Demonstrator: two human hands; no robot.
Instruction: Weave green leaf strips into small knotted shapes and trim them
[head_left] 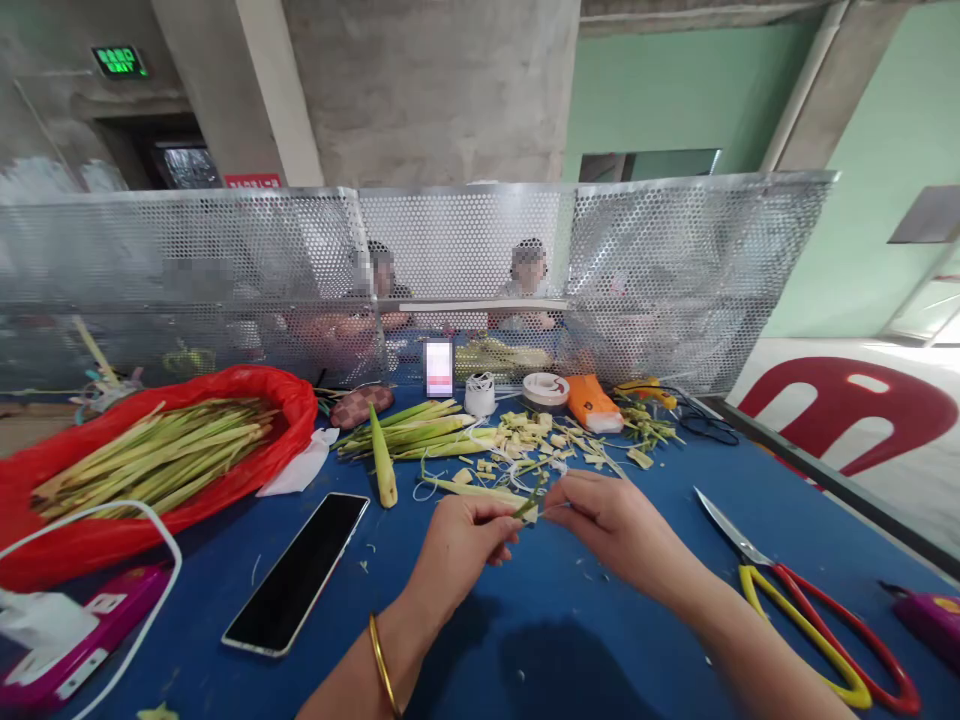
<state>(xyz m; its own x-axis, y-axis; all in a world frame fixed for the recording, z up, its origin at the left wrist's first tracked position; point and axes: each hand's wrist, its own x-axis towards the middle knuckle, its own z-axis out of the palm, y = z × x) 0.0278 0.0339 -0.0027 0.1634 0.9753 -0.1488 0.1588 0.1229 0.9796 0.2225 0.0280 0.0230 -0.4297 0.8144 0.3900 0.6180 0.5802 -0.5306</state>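
Observation:
My left hand [461, 545] pinches a short piece of green plant stem [531, 500] between thumb and fingers, with a gold bangle on the wrist. Close beside it, my right hand [604, 515] is closed in a pinch on what looks like a thin white thread [553, 505] by the stem. Just beyond the hands are cut pale plant bits [525, 437], more loose white thread [517, 472] and a bundle of long green stalks [420, 435]. One pointed green shoot [382, 460] stands apart, to the left of the bundle.
A red plastic bag [300, 410] of long stalks lies left, near a black-screened phone [300, 570] and a purple power strip [112, 625]. Scissors [780, 570] lie right. At the back are a tape roll [545, 390], an orange tissue pack [592, 402] and a perforated metal partition [465, 230].

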